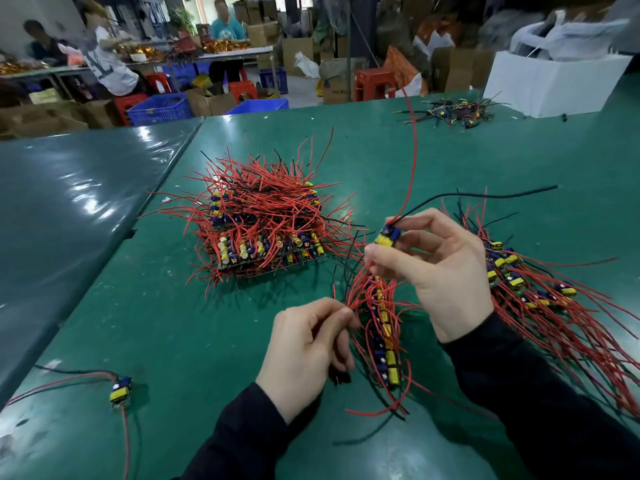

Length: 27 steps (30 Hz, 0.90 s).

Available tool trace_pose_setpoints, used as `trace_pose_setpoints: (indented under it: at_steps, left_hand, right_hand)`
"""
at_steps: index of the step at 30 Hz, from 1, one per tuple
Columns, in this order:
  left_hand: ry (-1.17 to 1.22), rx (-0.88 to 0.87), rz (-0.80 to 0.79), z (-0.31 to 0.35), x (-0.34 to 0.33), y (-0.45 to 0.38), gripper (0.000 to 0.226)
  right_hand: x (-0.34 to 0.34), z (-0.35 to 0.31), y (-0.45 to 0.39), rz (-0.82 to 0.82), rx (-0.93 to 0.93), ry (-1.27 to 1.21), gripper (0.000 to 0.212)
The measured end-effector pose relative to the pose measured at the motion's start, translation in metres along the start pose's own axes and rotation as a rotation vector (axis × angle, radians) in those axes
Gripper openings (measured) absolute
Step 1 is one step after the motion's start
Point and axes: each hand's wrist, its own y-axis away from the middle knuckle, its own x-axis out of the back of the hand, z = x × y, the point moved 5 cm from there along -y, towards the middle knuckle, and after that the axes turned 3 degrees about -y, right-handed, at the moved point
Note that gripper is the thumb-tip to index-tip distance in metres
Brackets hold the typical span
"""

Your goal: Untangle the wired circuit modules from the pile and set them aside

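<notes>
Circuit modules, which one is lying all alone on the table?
The single module at the near left corner, apart from every pile; the left hand is nearest it.

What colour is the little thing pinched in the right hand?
In the head view, the module pinched by the right hand is yellow and blue, with red and black wires.

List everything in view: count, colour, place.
big pile: one, red and black wires, centre of table
row of modules: one, yellow and blue, between the hands
held module: one, yellow and blue, in right fingers
sorted bundle: one, red wires, right
lone module: one, near left
small heap: one, far right
white box: one, far right
table: green
left hand: pinches red wires
right hand: holds the module
</notes>
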Motion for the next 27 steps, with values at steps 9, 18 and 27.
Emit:
trace_pose_setpoints:
  at_steps: [9,18,27]
  left_hand:
    - [0.146,0.123,-0.059,-0.002,0.006,-0.002,0.024]
    - [0.046,0.149,0.005,-0.009,0.009,-0.002,0.026]
    - [0.154,0.206,-0.162,-0.007,-0.005,0.006,0.022]
  right_hand:
    - [-0.02,-0.01,0.015,-0.193,0.042,0.01,0.029]
    - [-0.019,-0.018,0.013,-0.187,0.101,-0.04,0.027]
    - [-0.008,-0.033,0.003,-0.087,0.177,0.017,0.026]
